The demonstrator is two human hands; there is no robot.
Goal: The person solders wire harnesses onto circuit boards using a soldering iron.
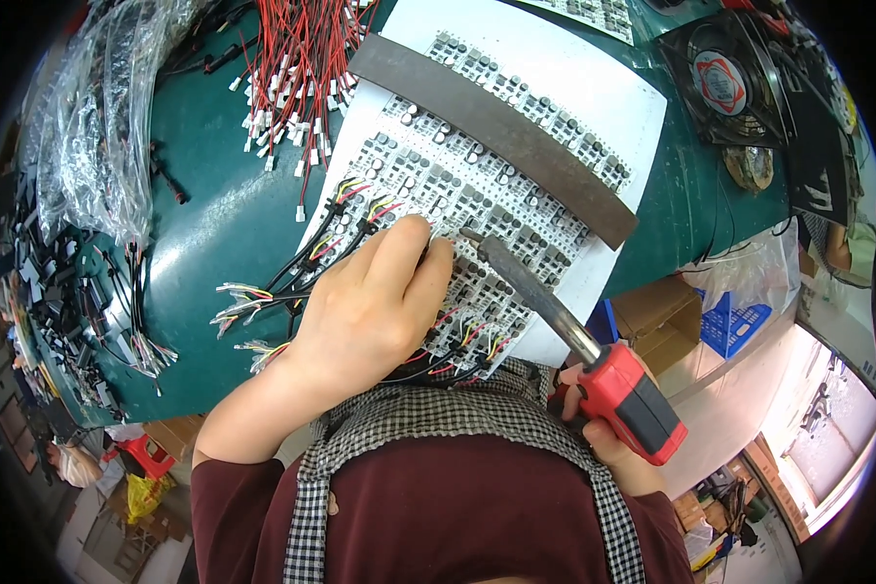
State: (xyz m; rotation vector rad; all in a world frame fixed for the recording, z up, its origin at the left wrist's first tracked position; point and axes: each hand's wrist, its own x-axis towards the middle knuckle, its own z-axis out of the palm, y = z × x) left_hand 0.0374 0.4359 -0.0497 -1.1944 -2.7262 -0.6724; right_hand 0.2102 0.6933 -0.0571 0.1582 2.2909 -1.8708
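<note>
Hands point(370, 297) steady circuit panel point(477, 195), grip iron point(594, 365).

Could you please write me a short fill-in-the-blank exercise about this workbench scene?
1. The right hand grips a soldering tool by its ____ handle.
2. The left hand rests on the white panel of small circuit boards, which lies on a ____ mat.
3. A long dark ____ bar lies across the panel.

Missing words: red; green; flat
</note>
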